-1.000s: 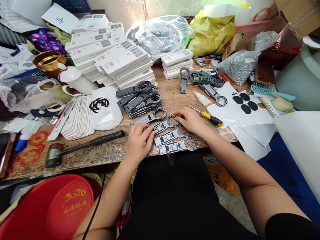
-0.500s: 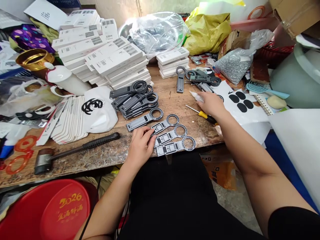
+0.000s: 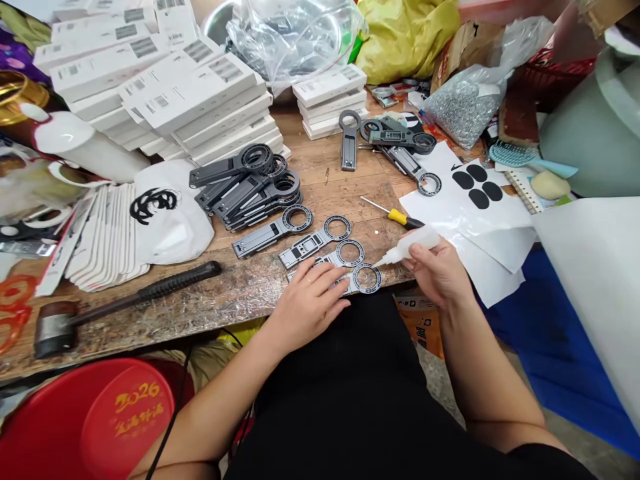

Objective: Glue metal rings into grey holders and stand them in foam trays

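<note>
A small glue bottle (image 3: 413,244) is gripped in the right hand (image 3: 440,273), its nozzle at the nearest ringed part (image 3: 361,280), pinned flat under the open left hand (image 3: 310,303); three more parts (image 3: 320,243) lie seemingly unglued.

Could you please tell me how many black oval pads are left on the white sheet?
4: black oval pads clustered on the white sheet, right of the screwdriver, beyond the right hand.

A black hammer (image 3: 125,300) lies at eight o'clock on the worktop (image 3: 240,293). White boxes (image 3: 165,100) pile at eleven o'clock, a yellow-handled screwdriver (image 3: 395,215) rests near centre, and a teal hairbrush (image 3: 525,158) sits at two o'clock.
</note>
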The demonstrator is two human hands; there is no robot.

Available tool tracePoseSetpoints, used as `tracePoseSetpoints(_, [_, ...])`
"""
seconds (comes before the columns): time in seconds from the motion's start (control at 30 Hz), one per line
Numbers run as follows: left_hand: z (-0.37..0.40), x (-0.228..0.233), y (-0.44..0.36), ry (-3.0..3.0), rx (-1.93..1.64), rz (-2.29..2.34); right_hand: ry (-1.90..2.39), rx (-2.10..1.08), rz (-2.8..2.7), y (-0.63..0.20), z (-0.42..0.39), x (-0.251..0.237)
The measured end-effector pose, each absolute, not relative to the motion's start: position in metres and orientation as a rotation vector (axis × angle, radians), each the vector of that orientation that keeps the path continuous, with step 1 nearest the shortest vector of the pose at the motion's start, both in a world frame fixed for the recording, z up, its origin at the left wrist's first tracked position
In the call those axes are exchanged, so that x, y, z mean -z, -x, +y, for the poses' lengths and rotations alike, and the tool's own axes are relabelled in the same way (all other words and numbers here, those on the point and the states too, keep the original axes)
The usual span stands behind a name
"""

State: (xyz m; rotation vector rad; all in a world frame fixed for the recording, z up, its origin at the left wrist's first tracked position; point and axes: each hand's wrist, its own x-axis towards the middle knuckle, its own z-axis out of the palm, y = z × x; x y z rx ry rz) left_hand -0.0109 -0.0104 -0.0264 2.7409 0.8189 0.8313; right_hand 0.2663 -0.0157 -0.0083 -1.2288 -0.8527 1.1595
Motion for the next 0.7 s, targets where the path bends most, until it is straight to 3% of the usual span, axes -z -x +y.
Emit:
tracePoseSetpoints(0.43, [-0.019,0.038,-0.008,-2.666,-0.896,0.852,1.391,-0.682,-1.39,-0.235,-0.036,0.021])
tracePoseSetpoints(0.7, [-0.02,0.041,-0.008,-2.617,-0.93,0.844,1.409,-0.64,-1.396,-0.232,-0.035,0.022])
